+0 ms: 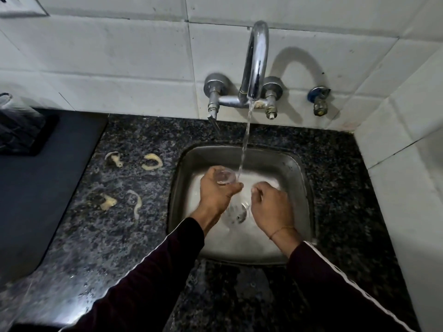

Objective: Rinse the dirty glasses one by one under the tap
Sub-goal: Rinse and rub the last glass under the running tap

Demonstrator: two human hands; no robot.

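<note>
The tap (255, 61) is running, its stream (244, 149) falling into the steel sink (303, 178) just to the right of a clear glass (224, 176). The left hand (217, 191) is gripping that glass, fingers and thumb curled round its wall, and is holding it over the sink with the mouth facing up toward the camera. The glass is sitting at the top of the hand, projecting above the knuckles, and its right edge is lying just beside the water; whether the stream is striking the rim or passing it cannot be told. The right hand (271, 204) is hovering beside it over the drain (237, 213), fingers loosely curled; it appears to be holding nothing, though the fingertips are partly hidden. As a judgement, the rinse of this glass is under way or just starting, not finished. No other glass is showing in the sink. At the far left, on a dark tray (40, 137), clear shapes (14, 104) are standing that may be further glasses, too blurred to confirm or to grade as clean or dirty. Pale rings of residue (151, 161) are lying on the wet granite counter (134, 236), suggesting where glasses stood. How many glasses remain cannot be established.
</note>
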